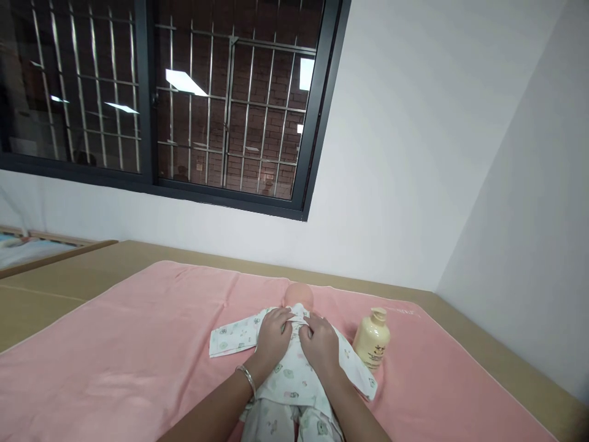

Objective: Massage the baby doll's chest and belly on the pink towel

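A baby doll lies on its back, its bare head (299, 296) away from me. It has on a white long-sleeved shirt (289, 377) with small green and grey prints, and matching pants (269, 423). My left hand (275, 334), a silver bangle at its wrist, is closed on the shirt just below the collar. Opposite it, my right hand (319, 341) pinches the other side of the same neckline. The fabric between the two hands is bunched. One sleeve stretches out to the left, the other slants down to the right. My hands partly cover the doll's chest.
Under the doll spreads a pink sheet (138, 331) on a tan tabletop (110, 264). A pale yellow pump-style bottle (373, 341) stands beside the right sleeve. Behind are a white wall (391, 153) and a dark-framed window (230, 110) with metal bars.
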The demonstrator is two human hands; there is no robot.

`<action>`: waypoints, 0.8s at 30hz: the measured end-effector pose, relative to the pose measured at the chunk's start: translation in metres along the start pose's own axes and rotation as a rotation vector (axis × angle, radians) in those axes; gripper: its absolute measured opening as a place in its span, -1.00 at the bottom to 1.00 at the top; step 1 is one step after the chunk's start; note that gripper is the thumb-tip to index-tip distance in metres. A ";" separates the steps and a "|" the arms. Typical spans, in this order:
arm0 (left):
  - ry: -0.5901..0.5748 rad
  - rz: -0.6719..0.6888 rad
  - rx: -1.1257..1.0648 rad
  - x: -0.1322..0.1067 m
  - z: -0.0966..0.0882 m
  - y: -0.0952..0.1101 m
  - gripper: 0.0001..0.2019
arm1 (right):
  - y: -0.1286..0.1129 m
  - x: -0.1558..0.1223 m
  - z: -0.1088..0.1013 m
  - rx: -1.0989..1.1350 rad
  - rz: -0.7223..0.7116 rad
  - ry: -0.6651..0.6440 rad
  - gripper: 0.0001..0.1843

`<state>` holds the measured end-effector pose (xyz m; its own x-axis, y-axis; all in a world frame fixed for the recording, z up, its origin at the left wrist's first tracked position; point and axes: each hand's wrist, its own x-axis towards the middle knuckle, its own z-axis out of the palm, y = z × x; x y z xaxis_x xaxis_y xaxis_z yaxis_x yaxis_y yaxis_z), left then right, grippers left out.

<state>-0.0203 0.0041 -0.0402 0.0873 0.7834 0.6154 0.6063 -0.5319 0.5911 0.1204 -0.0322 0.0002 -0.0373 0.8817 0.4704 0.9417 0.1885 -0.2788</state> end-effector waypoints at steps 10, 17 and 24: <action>-0.184 -0.018 0.158 0.010 -0.005 0.007 -0.59 | 0.006 0.009 0.006 0.020 -0.152 -0.089 -0.43; -0.015 -0.057 0.108 0.000 -0.002 0.007 -0.66 | 0.006 -0.001 0.009 0.098 0.038 0.038 -0.51; -0.175 -0.020 0.190 0.009 -0.003 0.004 -0.54 | 0.004 0.008 0.006 -0.052 0.030 -0.093 -0.48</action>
<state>-0.0195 0.0074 -0.0306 0.1996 0.8455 0.4953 0.7453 -0.4591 0.4834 0.1213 -0.0216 -0.0019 -0.0371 0.9234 0.3819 0.9588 0.1406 -0.2468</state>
